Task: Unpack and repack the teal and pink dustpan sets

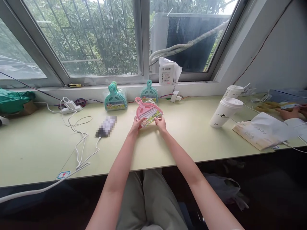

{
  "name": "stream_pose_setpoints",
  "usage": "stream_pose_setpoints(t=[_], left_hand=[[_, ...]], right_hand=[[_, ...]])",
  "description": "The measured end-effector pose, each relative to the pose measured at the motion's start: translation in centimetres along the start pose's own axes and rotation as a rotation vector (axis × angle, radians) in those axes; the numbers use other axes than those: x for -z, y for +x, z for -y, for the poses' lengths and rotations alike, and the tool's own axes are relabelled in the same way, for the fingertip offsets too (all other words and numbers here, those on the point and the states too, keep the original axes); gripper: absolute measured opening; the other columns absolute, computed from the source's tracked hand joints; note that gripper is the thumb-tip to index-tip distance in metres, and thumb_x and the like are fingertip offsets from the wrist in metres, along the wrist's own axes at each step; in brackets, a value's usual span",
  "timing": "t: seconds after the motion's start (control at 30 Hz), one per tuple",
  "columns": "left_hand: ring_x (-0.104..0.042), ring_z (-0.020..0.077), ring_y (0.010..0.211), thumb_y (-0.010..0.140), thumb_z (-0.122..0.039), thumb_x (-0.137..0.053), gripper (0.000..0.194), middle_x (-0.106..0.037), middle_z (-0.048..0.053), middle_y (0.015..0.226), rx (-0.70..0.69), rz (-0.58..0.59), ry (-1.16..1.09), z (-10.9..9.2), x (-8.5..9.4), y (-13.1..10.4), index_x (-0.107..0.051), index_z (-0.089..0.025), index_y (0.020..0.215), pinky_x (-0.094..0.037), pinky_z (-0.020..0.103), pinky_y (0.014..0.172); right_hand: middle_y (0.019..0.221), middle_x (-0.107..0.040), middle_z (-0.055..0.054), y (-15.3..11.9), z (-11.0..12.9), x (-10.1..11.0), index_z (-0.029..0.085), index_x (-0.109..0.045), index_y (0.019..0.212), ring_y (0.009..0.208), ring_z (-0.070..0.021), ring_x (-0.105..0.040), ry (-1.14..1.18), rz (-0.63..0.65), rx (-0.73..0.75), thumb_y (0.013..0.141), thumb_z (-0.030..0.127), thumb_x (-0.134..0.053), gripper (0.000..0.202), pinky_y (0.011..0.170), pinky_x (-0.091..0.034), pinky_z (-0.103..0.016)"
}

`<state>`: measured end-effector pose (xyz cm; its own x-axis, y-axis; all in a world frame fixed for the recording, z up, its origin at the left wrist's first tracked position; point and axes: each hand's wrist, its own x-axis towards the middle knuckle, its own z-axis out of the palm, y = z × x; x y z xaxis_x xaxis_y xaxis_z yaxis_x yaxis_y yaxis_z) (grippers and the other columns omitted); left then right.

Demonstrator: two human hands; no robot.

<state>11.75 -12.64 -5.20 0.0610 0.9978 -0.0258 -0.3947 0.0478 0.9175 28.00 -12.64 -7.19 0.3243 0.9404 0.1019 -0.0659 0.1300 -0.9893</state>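
Head view: a pink pan (143,108) is held just above or against the desk (153,150), in front of the seated person; whether its lower edge touches the top cannot be told. The left hand (136,124) is closed around its lower left edge, and the right hand (160,124) has a narrow grip near its lower right corner, by the label (153,118). The pan tilts, handle up and leaning left, with a white-bristled brush (148,114) inside. The step in hand looks like handling or checking this wrapped set; the next move seems to call for a steady two-handed hold, so that the thin wrap and label do not crumple.

As for writing, the label carries print too small to read, as do those on the green pans (114,97) and the single-looking green pan (149,92) by the sill. The box (166,75) shows a barcode and small, illegible text. The near cup (226,111) bears dark script around a black emblem, not legible. The tissue pack (263,129), seen upside down, appears to read "FOCA". A sticker (63,175) on the desk has a red mark.
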Motion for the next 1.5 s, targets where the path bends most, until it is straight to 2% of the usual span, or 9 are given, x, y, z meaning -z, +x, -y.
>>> stream_pose_setpoints(t=[0.1, 0.23, 0.47, 0.67, 0.9, 1.17, 1.33, 1.4, 1.5], left_hand=[[-0.065, 0.0214, 0.102, 0.069, -0.037, -0.079, 0.067, -0.06, 0.008, 0.126, -0.078, 0.058, -0.035, -0.5, -0.1, -0.3, -0.047, -0.029, 0.127, -0.057, 0.034, 0.08], [-0.063, 0.0229, 0.107, 0.071, -0.044, -0.076, 0.07, -0.06, 0.007, 0.128, -0.114, 0.14, 0.004, -1.1, -0.2, -0.9, -0.046, -0.031, 0.133, -0.055, 0.034, 0.082], [-0.068, 0.0223, 0.085, 0.077, -0.072, -0.051, 0.07, -0.069, 0.013, 0.102, 0.019, 0.117, 0.099, -1.0, 1.3, -0.2, -0.058, -0.02, 0.123, -0.055, 0.03, 0.067], [-0.06, 0.0097, 0.056, 0.08, -0.039, -0.065, 0.032, -0.068, 0.005, 0.078, -0.038, -0.386, 0.018, -0.8, 3.3, 1.5, -0.065, -0.014, 0.1, -0.046, 0.019, 0.05], [-0.057, 0.0079, 0.05, 0.08, -0.014, -0.057, 0.007, -0.061, 0.001, 0.069, -0.079, -0.576, -0.015, -2.1, 3.5, 1.2, -0.062, -0.011, 0.082, -0.049, 0.021, 0.052], [-0.063, 0.0174, 0.105, 0.091, -0.009, -0.02, 0.037, -0.06, 0.016, 0.113, -0.279, -1.206, 0.062, -6.2, 8.5, -0.3, -0.049, -0.011, 0.114, -0.051, 0.026, 0.086], [-0.014, 0.0247, 0.146, 0.089, -0.021, -0.039, 0.051, -0.022, 0.021, 0.152, -0.504, -1.572, 0.507, -6.9, 7.8, -2.3, -0.03, -0.012, 0.139, -0.016, 0.041, 0.117], [-0.006, 0.0249, 0.147, 0.089, -0.03, -0.044, 0.058, -0.016, 0.018, 0.155, -0.685, -1.427, 0.626, -6.6, 5.5, -2.7, -0.027, -0.015, 0.143, -0.013, 0.044, 0.117], [-0.035, 0.0241, 0.137, 0.09, -0.037, -0.046, 0.049, -0.044, 0.016, 0.141, -0.668, -0.774, 0.532, -5.3, 1.2, -2.4, -0.04, -0.018, 0.135, -0.032, 0.04, 0.111]], right_hand=[[0.083, -0.064, 0.0, 0.1, 0.4, 0.2, 0.019, -0.054, 0.088, 0.068, -0.0112, -0.059, 0.078, -0.078, -0.028, 0.071, 0.033, -0.071, 0.027, 0.065, -0.049, -0.023], [0.091, -0.067, -0.002, 0.0, 1.3, 0.0, 0.02, -0.053, 0.093, 0.087, -0.0141, -0.064, 0.343, 0.075, -0.023, 0.073, 0.024, -0.071, 0.028, 0.084, -0.053, -0.028], [0.088, -0.07, -0.003, -0.5, 2.1, 0.1, 0.018, -0.055, 0.097, 0.081, -0.0167, -0.069, 0.441, 0.181, -0.129, 0.075, 0.012, -0.069, 0.027, 0.087, -0.058, -0.035], [0.084, -0.071, -0.002, -0.4, 2.3, 0.7, 0.018, -0.059, 0.097, 0.076, -0.0168, -0.07, 0.323, 0.297, -0.142, 0.073, 0.01, -0.069, 0.027, 0.082, -0.06, -0.036], [0.091, -0.072, -0.006, 0.0, 2.8, 1.9, 0.015, -0.063, 0.097, 0.08, -0.0178, -0.07, 0.257, 0.431, -0.175, 0.073, 0.009, -0.067, 0.025, 0.077, -0.06, -0.031], [0.092, -0.072, -0.006, 0.9, 2.6, 2.9, 0.014, -0.062, 0.097, 0.082, -0.0183, -0.07, 0.379, 0.299, -0.163, 0.073, 0.007, -0.066, 0.025, 0.082, -0.06, -0.034], [0.087, -0.072, -0.004, 1.3, 2.1, 3.1, 0.015, -0.06, 0.095, 0.08, -0.0166, -0.07, 0.467, 0.156, -0.197, 0.072, 0.004, -0.063, 0.025, 0.085, -0.06, -0.034], [0.087, -0.071, -0.004, 1.2, 2.1, 2.9, 0.015, -0.06, 0.094, 0.079, -0.0161, -0.07, 0.488, 0.134, -0.201, 0.073, 0.004, -0.063, 0.024, 0.086, -0.059, -0.034], [0.089, -0.071, -0.004, 0.8, 2.2, 2.2, 0.016, -0.059, 0.095, 0.083, -0.0165, -0.07, 0.505, 0.156, -0.184, 0.074, 0.005, -0.064, 0.025, 0.087, -0.059, -0.033]])
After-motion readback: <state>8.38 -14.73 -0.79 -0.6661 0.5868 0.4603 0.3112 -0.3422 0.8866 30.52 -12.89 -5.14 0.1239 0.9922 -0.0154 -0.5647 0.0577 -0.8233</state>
